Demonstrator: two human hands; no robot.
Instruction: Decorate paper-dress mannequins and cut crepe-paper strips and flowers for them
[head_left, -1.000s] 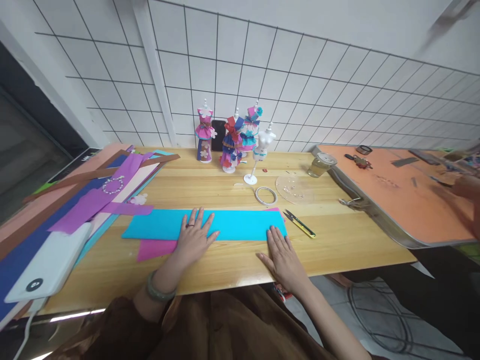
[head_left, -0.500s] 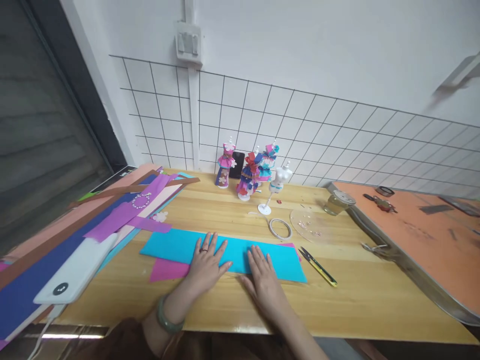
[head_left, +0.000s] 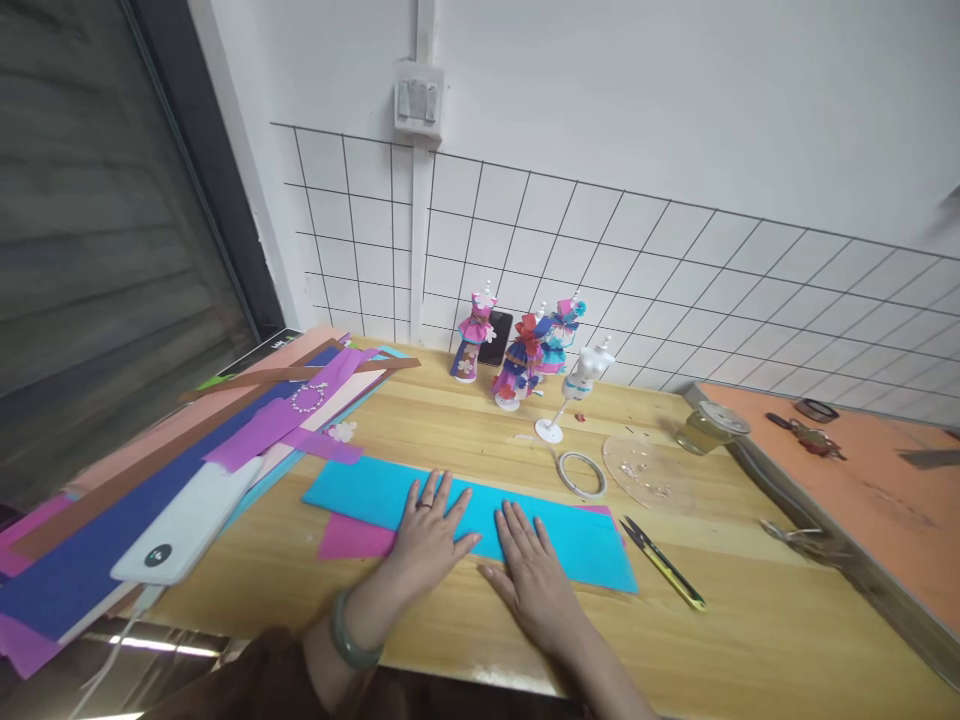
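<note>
A long blue sheet point(head_left: 352, 487) lies flat across the wooden table point(head_left: 465, 640), over a pink sheet point(head_left: 352, 538) that shows at its lower left and right end. My left hand point(head_left: 431, 535) rests on the blue sheet with its fingers spread. To its right my right hand point(head_left: 532, 575) lies palm down, its fingertips on the same sheet and its thumb at the sheet's front edge. Neither hand grips anything. Yellow-handled scissors point(head_left: 664, 563) lie just right of the blue sheet's end.
Coloured sheets point(head_left: 150, 480) and a white power bank point(head_left: 187, 520) are at the left. Small dressed stands point(head_left: 476, 335), a bare white mannequin point(head_left: 592, 365), a tape roll point(head_left: 581, 474), a clear disc point(head_left: 645, 475) and a cup point(head_left: 709, 428) stand or lie behind. An orange surface point(head_left: 862, 490) adjoins at right.
The camera view has shifted, so the table and most objects appear further right. Both hands remain flat on the blue sheet, with little visible change in their pose.
</note>
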